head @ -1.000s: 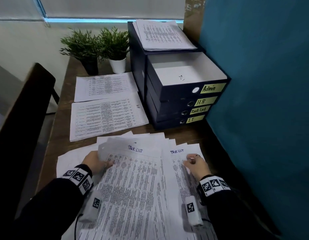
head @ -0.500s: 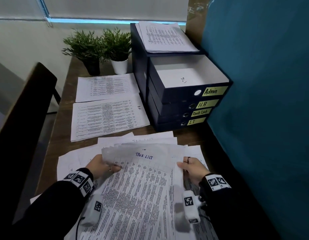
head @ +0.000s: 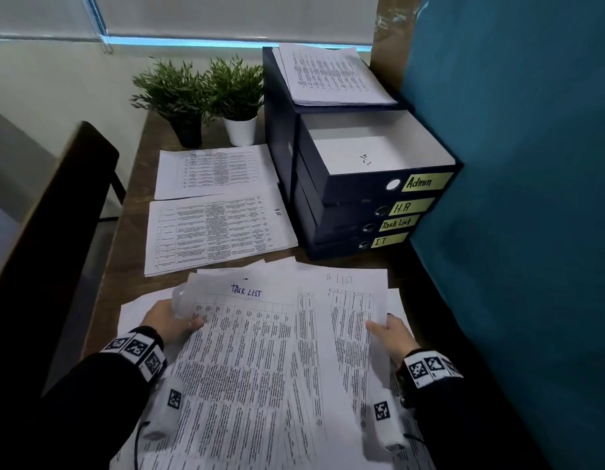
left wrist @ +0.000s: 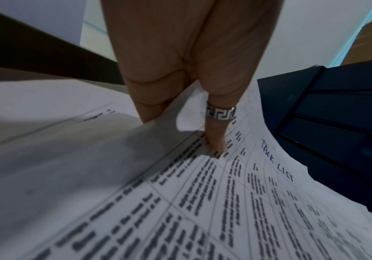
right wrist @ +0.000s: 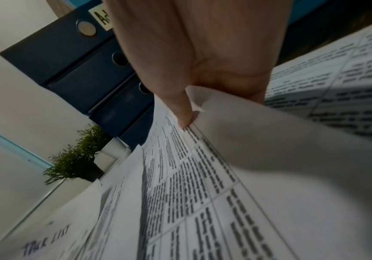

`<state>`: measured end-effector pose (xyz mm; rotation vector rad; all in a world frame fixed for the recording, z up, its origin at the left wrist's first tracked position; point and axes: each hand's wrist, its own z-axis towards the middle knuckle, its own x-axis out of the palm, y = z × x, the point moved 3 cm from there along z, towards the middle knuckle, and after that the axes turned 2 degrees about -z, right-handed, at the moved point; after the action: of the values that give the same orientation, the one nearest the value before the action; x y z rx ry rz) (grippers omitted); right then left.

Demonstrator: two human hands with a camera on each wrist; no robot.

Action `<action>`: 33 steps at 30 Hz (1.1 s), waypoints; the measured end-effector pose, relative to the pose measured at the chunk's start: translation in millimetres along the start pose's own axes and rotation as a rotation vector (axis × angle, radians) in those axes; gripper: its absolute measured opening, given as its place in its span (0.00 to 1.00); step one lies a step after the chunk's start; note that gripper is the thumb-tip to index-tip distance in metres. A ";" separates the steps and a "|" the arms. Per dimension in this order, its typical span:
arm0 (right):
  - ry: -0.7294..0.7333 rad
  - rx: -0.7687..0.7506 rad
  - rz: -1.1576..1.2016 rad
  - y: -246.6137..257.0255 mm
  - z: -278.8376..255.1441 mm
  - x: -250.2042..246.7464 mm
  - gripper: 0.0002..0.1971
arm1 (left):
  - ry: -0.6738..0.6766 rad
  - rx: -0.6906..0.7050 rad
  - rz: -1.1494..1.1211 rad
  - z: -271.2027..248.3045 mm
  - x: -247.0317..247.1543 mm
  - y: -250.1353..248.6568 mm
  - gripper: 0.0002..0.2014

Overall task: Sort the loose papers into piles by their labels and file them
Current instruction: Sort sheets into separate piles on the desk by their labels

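Observation:
A loose spread of printed sheets lies at the near edge of the desk. My left hand (head: 182, 317) pinches the left edge of a sheet headed "TASK LIST" (head: 246, 351), ringed thumb (left wrist: 218, 133) on top and fingers underneath. My right hand (head: 382, 325) pinches the right edge of a second task-list sheet (head: 348, 320), thumb (right wrist: 180, 109) on its printed face. Both sheets are lifted a little off the heap. The dark blue drawer unit (head: 345, 215) stands behind, labelled Admin, H.R, Task List and IT. Its Admin drawer (head: 379, 154) is pulled out with a sheet inside.
A pile marked H.R (head: 219, 232) and another pile (head: 216, 171) lie left of the drawers. More papers (head: 331, 74) sit on top of the unit. Two potted plants (head: 206, 93) stand at the back. A chair back (head: 57, 215) is at left, a blue partition (head: 514, 198) at right.
My right hand went from lying on the right-hand sheet to pinching its edge further right. The two task-list sheets have fanned apart. My left hand kept its hold.

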<state>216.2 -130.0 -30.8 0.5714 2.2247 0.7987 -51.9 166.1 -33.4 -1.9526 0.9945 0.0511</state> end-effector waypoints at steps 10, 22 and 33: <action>-0.382 -0.196 0.088 14.8 -22.0 -32.7 0.10 | 0.064 0.374 -0.062 -37.1 9.9 -57.4 0.09; -0.775 -0.698 0.388 91.3 -81.2 -108.7 0.15 | 0.099 0.100 -0.003 -25.3 60.1 -28.4 0.11; -0.811 -0.805 0.560 149.2 -88.4 -121.7 0.10 | 0.135 -0.066 -0.365 -35.7 60.0 -27.2 0.22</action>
<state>256.5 -128.8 177.2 0.8962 0.8904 1.3354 -5.6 109.3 -17.5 -2.1933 0.7139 -0.2592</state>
